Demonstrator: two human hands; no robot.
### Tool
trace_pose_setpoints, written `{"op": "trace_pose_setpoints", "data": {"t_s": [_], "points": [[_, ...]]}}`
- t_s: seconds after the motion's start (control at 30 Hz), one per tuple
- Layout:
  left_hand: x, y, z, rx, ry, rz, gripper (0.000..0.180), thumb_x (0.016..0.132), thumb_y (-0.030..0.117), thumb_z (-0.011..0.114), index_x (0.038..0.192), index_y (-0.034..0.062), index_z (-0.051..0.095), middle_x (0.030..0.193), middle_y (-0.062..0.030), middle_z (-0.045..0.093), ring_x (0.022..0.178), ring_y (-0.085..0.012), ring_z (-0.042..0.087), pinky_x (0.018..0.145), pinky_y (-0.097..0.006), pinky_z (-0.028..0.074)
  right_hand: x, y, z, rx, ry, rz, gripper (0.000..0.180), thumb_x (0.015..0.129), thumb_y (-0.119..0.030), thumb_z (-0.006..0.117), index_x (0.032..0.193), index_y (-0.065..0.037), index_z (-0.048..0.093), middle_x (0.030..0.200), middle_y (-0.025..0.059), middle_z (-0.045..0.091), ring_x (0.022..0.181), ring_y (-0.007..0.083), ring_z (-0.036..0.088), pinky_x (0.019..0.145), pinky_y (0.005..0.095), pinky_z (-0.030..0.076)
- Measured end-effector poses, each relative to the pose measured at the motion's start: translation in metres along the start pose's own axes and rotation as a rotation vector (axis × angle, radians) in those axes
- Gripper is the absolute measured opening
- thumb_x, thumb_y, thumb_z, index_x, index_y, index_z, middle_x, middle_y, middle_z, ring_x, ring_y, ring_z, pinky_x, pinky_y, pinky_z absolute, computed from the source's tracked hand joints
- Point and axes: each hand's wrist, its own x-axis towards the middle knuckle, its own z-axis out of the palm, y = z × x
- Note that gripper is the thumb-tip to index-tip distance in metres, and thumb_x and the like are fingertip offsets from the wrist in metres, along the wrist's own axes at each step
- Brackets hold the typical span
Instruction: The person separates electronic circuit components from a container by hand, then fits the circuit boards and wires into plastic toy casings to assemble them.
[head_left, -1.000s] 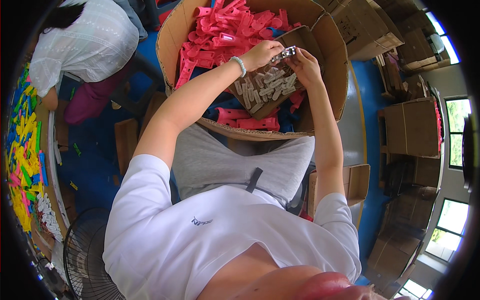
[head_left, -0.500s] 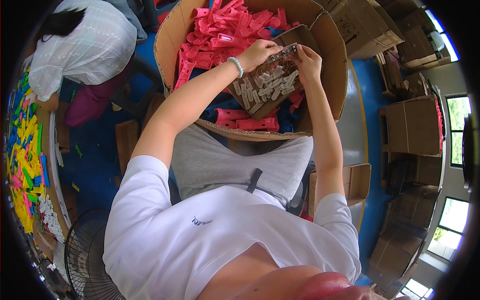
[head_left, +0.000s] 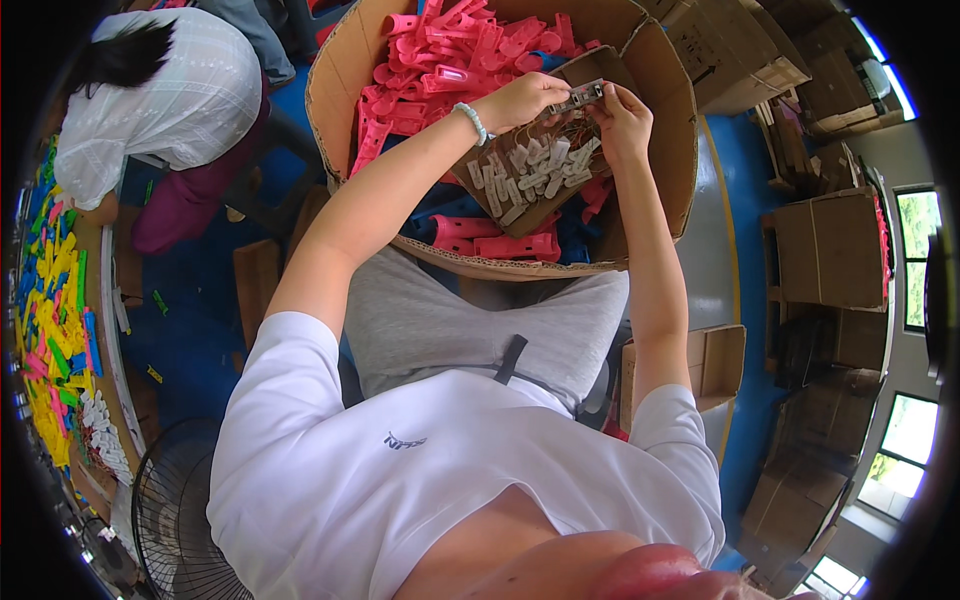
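Observation:
Between my two hands is a small grey strip-like part (head_left: pixel 577 97) with silvery metal bits on its face. My left hand (head_left: pixel 525 100), with a beaded bracelet at the wrist, pinches one end; my right hand (head_left: pixel 626 122) grips the other. Just below lies a cardboard tray (head_left: pixel 600 64) of small white plastic pieces (head_left: pixel 540 168) with thin wires among them. The tray rests tilted inside a large carton (head_left: pixel 668 110), on pink plastic shells (head_left: pixel 480 55) heaped to its left and below. A few blue pieces show beneath.
At left, another person (head_left: pixel 190 90) bends beside a table piled with yellow, green, blue and pink parts (head_left: pixel 55 310). A black fan (head_left: pixel 180 510) stands at lower left. An open carton (head_left: pixel 715 365) sits by my right side; stacked cartons (head_left: pixel 825 250) line the right.
Both hands have shifted slightly right with the grey part, and my left hand has risen a little. The other person has leaned slightly.

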Motion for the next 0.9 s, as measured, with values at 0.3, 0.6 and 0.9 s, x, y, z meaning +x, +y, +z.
{"op": "trace_pose_setpoints", "data": {"t_s": [0.3, 0.6, 0.9], "points": [[0.001, 0.002, 0.004, -0.027, -0.059, -0.074, 0.026, 0.097, 0.016, 0.044, 0.100, -0.0035, 0.061, 0.085, -0.0035, 0.062, 0.073, -0.0082, 0.053, 0.066, -0.023, 0.044, 0.008, 0.004, -0.018, 0.116, -0.108, 0.184, 0.018, 0.095, -0.007, 0.052, 0.104, 0.006, 0.060, 0.090, 0.0109, 0.065, 0.079, 0.0202, 0.063, 0.069, 0.0336, 0.052], [-0.001, -0.010, 0.012, 0.080, 0.160, 0.019, 0.019, 0.095, 0.009, 0.046, 0.107, -0.0008, 0.059, 0.085, -0.0043, 0.061, 0.074, -0.0095, 0.058, 0.068, -0.026, 0.048, 0.002, 0.006, -0.008, -0.058, -0.049, 0.017, 0.016, 0.093, -0.008, 0.057, 0.101, 0.006, 0.062, 0.092, 0.0102, 0.065, 0.080, 0.0188, 0.064, 0.069, 0.0331, 0.053], [-0.003, 0.004, 0.020, -0.147, 0.215, -0.062, 0.018, 0.093, 0.006, 0.046, 0.104, -0.0001, 0.057, 0.082, -0.0050, 0.062, 0.069, -0.0098, 0.058, 0.059, -0.024, 0.045, 0.003, 0.005, -0.012, 0.008, -0.072, 0.082, 0.017, 0.094, -0.009, 0.054, 0.102, 0.004, 0.061, 0.093, 0.0104, 0.066, 0.082, 0.0197, 0.064, 0.071, 0.0336, 0.052]]}}
